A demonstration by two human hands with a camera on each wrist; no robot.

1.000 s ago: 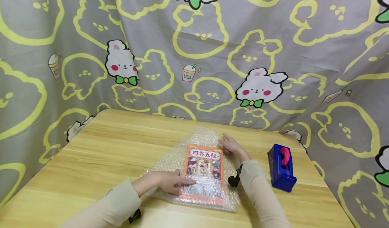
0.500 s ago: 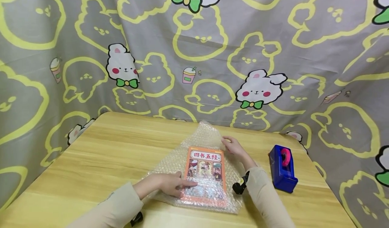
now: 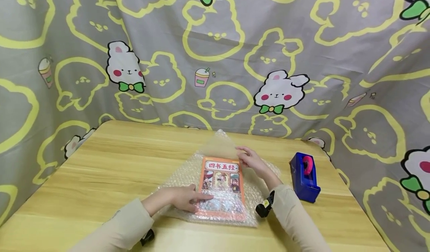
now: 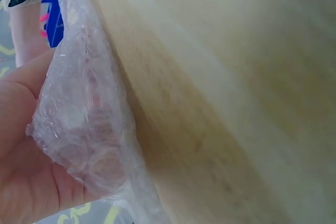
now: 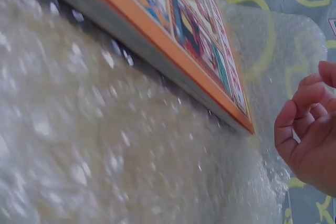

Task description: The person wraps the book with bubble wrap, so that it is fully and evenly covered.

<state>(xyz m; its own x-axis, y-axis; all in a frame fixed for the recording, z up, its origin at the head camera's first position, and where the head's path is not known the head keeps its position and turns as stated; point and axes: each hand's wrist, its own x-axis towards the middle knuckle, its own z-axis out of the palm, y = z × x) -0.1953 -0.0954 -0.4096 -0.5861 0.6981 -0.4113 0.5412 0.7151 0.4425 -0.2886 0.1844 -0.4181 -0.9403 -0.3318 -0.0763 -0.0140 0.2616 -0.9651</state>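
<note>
A book (image 3: 220,177) with an orange-bordered cover lies face up in a sheet of bubble wrap (image 3: 181,179) on the table. Wrap covers its lower half, while the title end shows bare. My left hand (image 3: 183,198) rests on the wrap at the book's left side, its index finger stretched over the cover. In the left wrist view, bubble wrap (image 4: 86,124) hides part of that hand's fingers. Beyond the book's top right corner, my right hand (image 3: 252,163) appears to pinch the edge of the raised far flap, fingers bent; the exact contact is hard to see.
A blue tape dispenser (image 3: 305,177) with a pink core stands on the right of the wooden table (image 3: 111,162). A grey patterned cloth (image 3: 161,28) hangs behind the table and along its sides. Small black cameras sit at both wrists.
The far flap of bubble wrap has risen into a taller point. My right hand has shifted slightly left and up along it. My left hand stays on the book; the view has shifted slightly.
</note>
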